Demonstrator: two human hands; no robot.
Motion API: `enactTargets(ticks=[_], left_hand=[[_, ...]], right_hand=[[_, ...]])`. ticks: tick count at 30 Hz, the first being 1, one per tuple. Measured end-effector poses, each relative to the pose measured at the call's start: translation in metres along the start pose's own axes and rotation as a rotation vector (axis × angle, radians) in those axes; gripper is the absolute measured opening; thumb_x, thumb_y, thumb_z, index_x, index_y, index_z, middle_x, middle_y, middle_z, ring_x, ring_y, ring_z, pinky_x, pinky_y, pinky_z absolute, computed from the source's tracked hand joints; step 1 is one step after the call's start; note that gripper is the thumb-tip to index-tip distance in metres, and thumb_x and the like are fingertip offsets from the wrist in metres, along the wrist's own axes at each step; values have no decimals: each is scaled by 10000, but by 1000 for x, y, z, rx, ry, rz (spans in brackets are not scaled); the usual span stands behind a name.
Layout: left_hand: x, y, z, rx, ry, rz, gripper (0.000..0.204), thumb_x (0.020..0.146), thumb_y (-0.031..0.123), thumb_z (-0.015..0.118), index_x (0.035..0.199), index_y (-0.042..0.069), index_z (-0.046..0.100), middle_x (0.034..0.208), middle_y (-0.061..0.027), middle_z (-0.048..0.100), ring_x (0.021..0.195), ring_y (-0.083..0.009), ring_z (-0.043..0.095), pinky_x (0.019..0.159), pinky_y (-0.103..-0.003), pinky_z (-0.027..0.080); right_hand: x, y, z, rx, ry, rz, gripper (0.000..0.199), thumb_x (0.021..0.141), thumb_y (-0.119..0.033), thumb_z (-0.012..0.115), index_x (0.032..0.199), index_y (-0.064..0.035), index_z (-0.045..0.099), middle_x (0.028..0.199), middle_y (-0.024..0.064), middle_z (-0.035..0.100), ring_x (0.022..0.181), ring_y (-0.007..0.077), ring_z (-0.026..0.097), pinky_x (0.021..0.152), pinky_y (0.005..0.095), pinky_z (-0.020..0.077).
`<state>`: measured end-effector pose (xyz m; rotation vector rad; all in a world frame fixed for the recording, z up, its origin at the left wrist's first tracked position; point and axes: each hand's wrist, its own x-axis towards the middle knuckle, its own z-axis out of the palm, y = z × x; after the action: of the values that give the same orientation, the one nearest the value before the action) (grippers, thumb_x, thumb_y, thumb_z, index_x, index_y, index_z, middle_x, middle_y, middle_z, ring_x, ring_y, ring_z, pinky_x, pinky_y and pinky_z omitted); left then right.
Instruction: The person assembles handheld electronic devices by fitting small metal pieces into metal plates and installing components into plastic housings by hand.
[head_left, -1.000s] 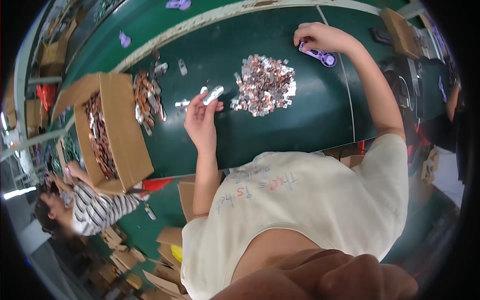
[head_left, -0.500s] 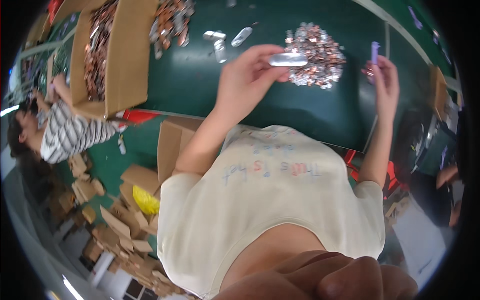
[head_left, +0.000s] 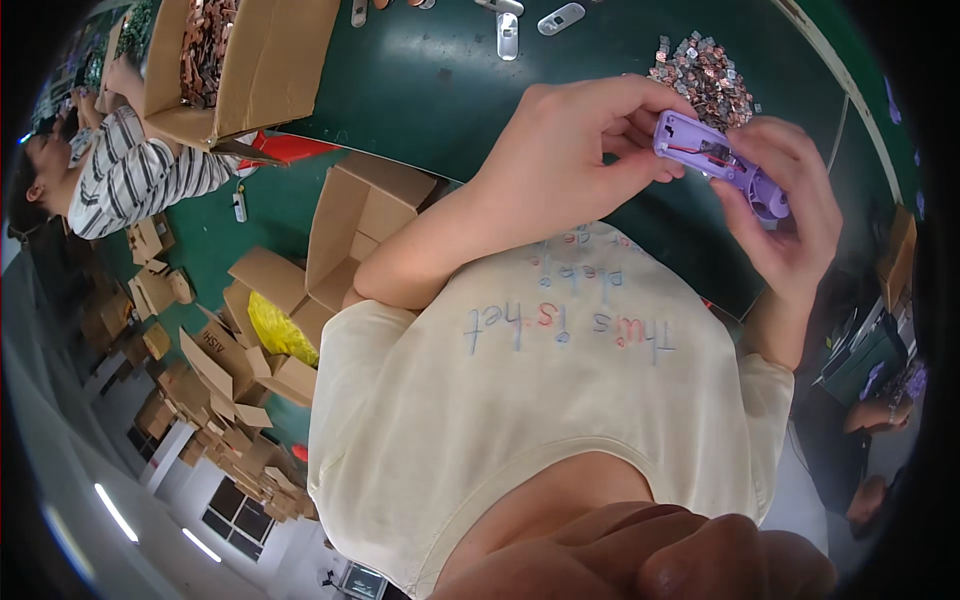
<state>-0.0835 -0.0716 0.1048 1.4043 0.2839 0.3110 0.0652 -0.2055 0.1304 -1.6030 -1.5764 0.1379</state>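
A long purple plastic casing is tilted in front of my chest, above the dark green table. Its hollow side shows, with red and dark wires and small parts inside, and a rounded end at the right. My right hand curls round that rounded end. At the casing's other end, my left hand is closed, thumb and fingers gripping it; the fingertips behind are partly hidden. The silver oval plate seen earlier is not visible now. Just beyond lies a heap of small silver and copper-coloured metal pieces.
Silver oval plates lie on the green table. A cardboard box of copper-coloured parts stands at the left. Open cartons and a yellow bag are on the floor side. A person in stripes sits at the left.
My hands have come together. My left hand moved right, and the silver oval plate left sight. My right hand brought the purple casing inward and turned its hollow side up. The view has shifted.
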Motion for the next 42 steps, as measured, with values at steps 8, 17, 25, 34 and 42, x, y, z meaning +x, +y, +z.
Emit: enactTargets(ticks=[8,17,25,34,42], left_hand=[[2,2,0,6,-17,-25,314,762,-86,583,1070,-70,524,955,-128,608,822,-167,624,745,-254,513],[8,-9,4,109,62,24,196,781,-57,585,972,-66,545,867,-96,597,781,-128,599,688,-226,509],[14,-39,-1,308,249,294,186,685,24,675,846,12,582,745,-70,552,591,-128,556,544,-224,456],[32,-69,-34,776,411,240,295,747,182,692,941,1,564,888,-89,566,732,-169,578,633,-273,478],[71,-86,-64,1199,343,77,232,734,130,655,897,-14,576,794,-132,570,748,-283,564,673,-362,455]], right_hand=[[-2,3,-1,34,1,47,314,583,61,703,878,53,595,871,162,578,763,242,572,676,293,469],[-17,9,20,281,57,308,309,646,25,703,921,21,563,902,85,562,759,140,536,642,239,449],[-26,14,44,262,235,315,252,688,30,692,896,2,552,865,58,580,737,118,543,667,221,430],[43,148,9,100,29,617,220,754,-190,675,893,-55,570,808,33,568,761,103,558,663,232,435],[109,281,-17,-654,171,646,255,741,-154,668,882,-22,502,613,58,510,490,159,504,444,276,424]])
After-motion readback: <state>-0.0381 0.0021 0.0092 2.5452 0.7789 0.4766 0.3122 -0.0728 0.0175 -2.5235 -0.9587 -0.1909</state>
